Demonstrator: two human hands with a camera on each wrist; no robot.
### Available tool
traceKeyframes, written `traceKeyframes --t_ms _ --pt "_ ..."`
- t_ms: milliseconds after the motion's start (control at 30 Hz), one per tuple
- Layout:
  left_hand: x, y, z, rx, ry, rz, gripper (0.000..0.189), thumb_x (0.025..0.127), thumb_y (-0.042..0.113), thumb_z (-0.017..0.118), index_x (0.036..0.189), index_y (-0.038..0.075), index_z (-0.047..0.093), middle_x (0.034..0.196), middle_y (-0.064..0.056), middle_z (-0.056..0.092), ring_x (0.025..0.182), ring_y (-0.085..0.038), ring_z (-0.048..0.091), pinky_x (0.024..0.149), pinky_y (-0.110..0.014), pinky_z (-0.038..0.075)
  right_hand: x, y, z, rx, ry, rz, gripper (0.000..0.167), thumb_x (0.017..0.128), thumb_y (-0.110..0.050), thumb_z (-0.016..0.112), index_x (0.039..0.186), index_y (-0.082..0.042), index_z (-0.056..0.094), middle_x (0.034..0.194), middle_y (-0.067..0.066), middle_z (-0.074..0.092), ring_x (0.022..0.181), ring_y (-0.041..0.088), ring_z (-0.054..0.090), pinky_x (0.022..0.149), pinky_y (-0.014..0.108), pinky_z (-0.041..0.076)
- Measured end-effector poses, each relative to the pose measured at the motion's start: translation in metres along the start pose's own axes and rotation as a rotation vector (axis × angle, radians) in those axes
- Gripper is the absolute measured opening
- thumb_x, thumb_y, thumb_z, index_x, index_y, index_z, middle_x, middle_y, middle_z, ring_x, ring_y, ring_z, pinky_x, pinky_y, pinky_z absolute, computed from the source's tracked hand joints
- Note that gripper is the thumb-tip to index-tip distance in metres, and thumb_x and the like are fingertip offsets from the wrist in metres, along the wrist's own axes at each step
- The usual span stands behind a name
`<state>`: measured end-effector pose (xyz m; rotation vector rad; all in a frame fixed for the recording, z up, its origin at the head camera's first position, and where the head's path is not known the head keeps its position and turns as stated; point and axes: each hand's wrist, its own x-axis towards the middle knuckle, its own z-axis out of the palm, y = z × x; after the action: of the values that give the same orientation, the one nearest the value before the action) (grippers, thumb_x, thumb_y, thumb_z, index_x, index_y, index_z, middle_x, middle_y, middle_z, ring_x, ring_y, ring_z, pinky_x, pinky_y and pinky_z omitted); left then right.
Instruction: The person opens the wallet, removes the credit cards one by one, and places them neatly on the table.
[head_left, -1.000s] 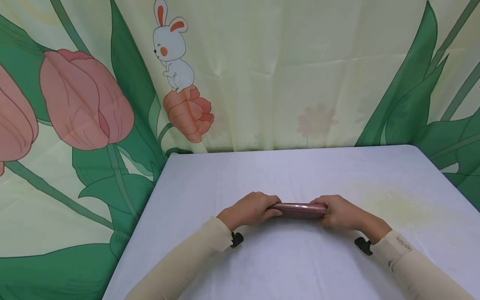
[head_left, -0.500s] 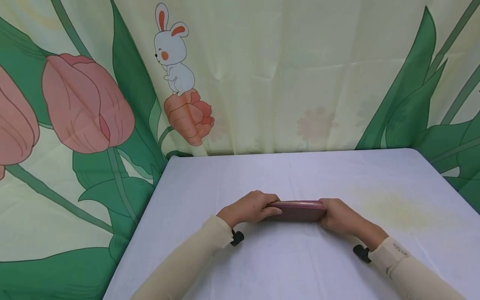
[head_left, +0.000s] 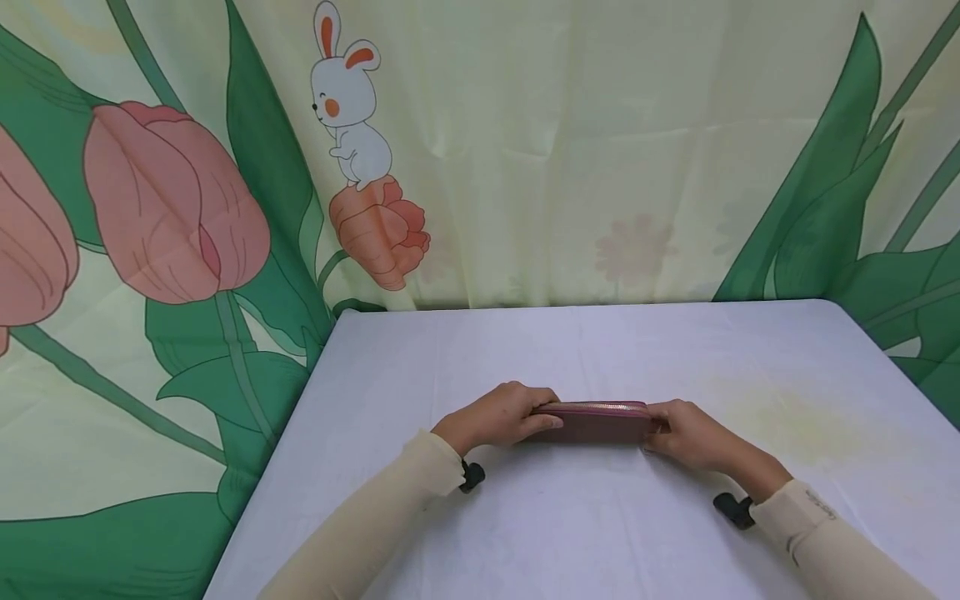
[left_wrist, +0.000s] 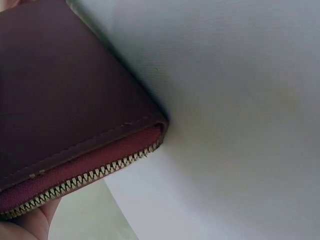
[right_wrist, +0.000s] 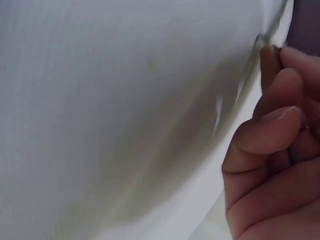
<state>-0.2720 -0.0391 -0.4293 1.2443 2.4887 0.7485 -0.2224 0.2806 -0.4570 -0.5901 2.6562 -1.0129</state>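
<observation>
Over white cloth [head_left: 555,533], the wallet [head_left: 600,426] shows more side than before.

A wide, rectangular bench [head_left: 525,533] under smooth white cloth [head_left: 600,350] — marked by a pale yellowish stain [head_left: 810,425] — apparently bears a maroon zip-around wallet [head_left: 600,428], though its underside is hard to see.

2 cream sleeves [head_left: 375,517], dark right-sleeve marking [head_left: 820,502], 2 black wrist pieces [head_left: 472,477]

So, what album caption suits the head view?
The left hand grips a maroon zippered wallet, the right hand at its other end, at a white table.
</observation>
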Motion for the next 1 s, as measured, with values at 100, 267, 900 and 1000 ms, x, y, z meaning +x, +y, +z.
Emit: traceKeyframes --t_ms 100,267,900,1000 --pt "0.000 0.002 0.001 0.030 -0.012 -0.004 0.020 0.106 0.034 0.063 0.115 0.018 0.071 0.089 0.015 0.068 0.072 0.000 0.055 0.068 -0.016 0.046 -0.001 -0.001 0.000 -0.008 0.015 0.025 0.021 0.089 0.002 0.071 0.107 -0.007 0.077 0.097 -0.001 0.074 0.079 0.010 0.052 0.070 0.026 0.044" --pt "0.000 0.006 0.001 0.067 -0.037 -0.030 0.020 0.106 0.034 0.063 0.116 0.019 0.069 0.087 0.017 0.066 0.072 -0.001 0.055 0.070 -0.017 0.046 -0.004 -0.003 0.001 -0.002 0.058 0.059 0.019 0.091 0.002 0.068 0.102 -0.009 0.078 0.095 -0.003 0.073 0.081 0.012 0.052 0.073 0.026 0.046" --pt "0.003 0.010 0.002 0.117 -0.049 0.000 0.014 0.107 0.032 0.061 0.104 0.018 0.063 0.083 0.014 0.061 0.071 -0.003 0.054 0.068 -0.017 0.044 -0.022 -0.025 -0.011 0.186 0.157 0.222 0.022 0.098 -0.001 0.065 0.117 0.004 0.075 0.094 0.008 0.073 0.079 0.017 0.059 0.063 0.028 0.051" --pt "0.003 0.009 0.002 0.121 -0.041 0.003 0.014 0.107 0.032 0.062 0.104 0.018 0.064 0.084 0.014 0.062 0.072 -0.003 0.054 0.068 -0.017 0.044 -0.023 -0.029 -0.013 0.188 0.170 0.205 0.021 0.098 -0.002 0.066 0.116 0.004 0.075 0.092 0.008 0.072 0.077 0.016 0.059 0.064 0.029 0.051"
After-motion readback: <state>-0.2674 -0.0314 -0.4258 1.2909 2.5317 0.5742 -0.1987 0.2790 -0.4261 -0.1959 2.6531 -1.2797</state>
